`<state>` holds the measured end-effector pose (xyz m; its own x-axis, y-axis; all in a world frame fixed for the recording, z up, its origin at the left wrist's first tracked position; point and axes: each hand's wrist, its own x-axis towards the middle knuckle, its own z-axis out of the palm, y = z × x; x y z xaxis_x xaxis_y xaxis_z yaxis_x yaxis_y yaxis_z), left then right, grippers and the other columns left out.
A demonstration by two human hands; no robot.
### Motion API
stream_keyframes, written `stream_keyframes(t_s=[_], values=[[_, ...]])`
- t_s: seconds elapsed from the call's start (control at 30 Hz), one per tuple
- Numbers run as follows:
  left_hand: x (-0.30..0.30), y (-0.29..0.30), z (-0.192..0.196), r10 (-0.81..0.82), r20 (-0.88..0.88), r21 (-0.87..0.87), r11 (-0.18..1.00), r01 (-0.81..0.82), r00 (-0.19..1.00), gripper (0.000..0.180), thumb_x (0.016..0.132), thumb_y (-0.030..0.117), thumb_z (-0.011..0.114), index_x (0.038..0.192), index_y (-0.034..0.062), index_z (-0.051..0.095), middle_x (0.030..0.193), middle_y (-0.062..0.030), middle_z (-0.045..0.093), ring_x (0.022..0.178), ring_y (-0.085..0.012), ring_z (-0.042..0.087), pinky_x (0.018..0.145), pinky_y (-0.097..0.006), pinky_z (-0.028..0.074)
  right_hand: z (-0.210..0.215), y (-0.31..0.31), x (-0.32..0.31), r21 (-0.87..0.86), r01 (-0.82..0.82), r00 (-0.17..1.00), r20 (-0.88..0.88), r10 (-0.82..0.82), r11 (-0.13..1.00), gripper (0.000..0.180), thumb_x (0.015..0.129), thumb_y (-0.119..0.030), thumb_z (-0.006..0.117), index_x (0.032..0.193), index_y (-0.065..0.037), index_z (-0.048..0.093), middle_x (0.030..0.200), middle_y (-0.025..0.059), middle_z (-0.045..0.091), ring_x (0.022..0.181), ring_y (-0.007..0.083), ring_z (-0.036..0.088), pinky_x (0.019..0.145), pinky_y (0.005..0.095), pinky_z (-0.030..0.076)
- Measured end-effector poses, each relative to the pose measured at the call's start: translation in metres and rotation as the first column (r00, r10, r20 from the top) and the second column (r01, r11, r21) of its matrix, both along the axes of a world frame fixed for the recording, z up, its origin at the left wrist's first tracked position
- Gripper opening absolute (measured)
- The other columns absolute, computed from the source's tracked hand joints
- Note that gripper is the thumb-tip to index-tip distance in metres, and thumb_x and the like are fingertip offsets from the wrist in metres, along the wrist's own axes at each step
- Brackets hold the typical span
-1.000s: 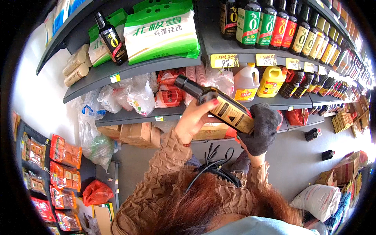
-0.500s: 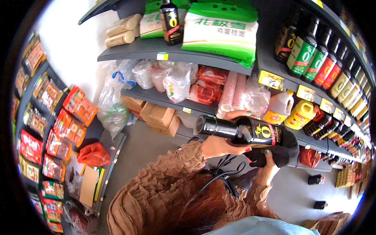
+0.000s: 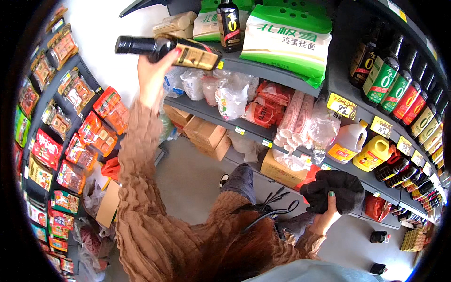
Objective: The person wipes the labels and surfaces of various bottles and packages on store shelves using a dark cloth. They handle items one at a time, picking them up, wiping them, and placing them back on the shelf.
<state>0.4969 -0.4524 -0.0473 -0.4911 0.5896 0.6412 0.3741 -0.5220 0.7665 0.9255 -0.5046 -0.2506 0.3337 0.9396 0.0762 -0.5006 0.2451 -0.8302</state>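
Observation:
My left hand (image 3: 152,75) is raised high and grips a dark glass bottle (image 3: 164,47) with a gold label, held sideways with its black cap pointing left, just in front of the top shelf (image 3: 263,70). My right hand (image 3: 331,207) is low on the right, closed on a dark grey cloth (image 3: 333,188) in front of the lower shelf. A second dark bottle (image 3: 230,23) stands upright on the top shelf beside green and white noodle bags (image 3: 286,40).
Shelves hold bagged goods, stacked paper cups (image 3: 293,122), cardboard boxes (image 3: 204,134), oil jugs (image 3: 371,152) and rows of sauce bottles (image 3: 399,89). A rack of red snack packets (image 3: 66,136) lines the left. Grey floor (image 3: 188,183) lies below.
My left hand has lifted the bottle from chest height up and left to the top shelf. My right hand has come off the bottle and dropped low with the cloth.

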Motion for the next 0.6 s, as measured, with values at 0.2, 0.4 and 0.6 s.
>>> stream_keyframes(t_s=[0.2,0.4,0.6], values=[[-0.016,0.045,0.012,0.087,-0.167,0.015,0.996,-0.086,0.982,0.038,0.073,0.013,0.072,0.103,0.0015,0.052,0.093,-0.0070,0.059,0.080,-0.0158,0.061,0.064,-0.028,0.053,-0.008,-0.004,0.005,-0.036,0.143,0.990,-0.012,-0.144,0.989,0.036,0.076,-0.002,0.059,0.110,0.002,0.049,0.101,0.0128,0.057,0.091,0.0235,0.057,0.083,0.0351,0.047],[-0.068,0.115,0.037,0.283,-0.428,-0.006,0.949,-0.315,0.859,0.052,0.066,0.028,0.076,0.102,-0.0010,0.051,0.089,-0.0091,0.060,0.071,-0.0145,0.061,0.054,-0.025,0.052,-0.001,-0.020,0.012,-0.045,0.155,0.987,-0.027,-0.156,0.987,0.036,0.075,-0.001,0.061,0.110,0.001,0.050,0.100,0.0114,0.057,0.091,0.0224,0.057,0.083,0.0341,0.047],[-0.086,0.153,0.047,0.162,-0.357,-0.328,0.900,-0.286,0.920,0.066,0.063,0.036,0.076,0.112,0.0001,0.048,0.098,-0.0140,0.060,0.086,-0.0230,0.061,0.058,-0.034,0.054,-0.012,-0.024,0.017,-0.117,0.241,0.969,-0.022,-0.245,0.963,0.037,0.075,-0.001,0.062,0.110,0.001,0.050,0.100,0.0114,0.057,0.088,0.0218,0.058,0.081,0.0327,0.048]])
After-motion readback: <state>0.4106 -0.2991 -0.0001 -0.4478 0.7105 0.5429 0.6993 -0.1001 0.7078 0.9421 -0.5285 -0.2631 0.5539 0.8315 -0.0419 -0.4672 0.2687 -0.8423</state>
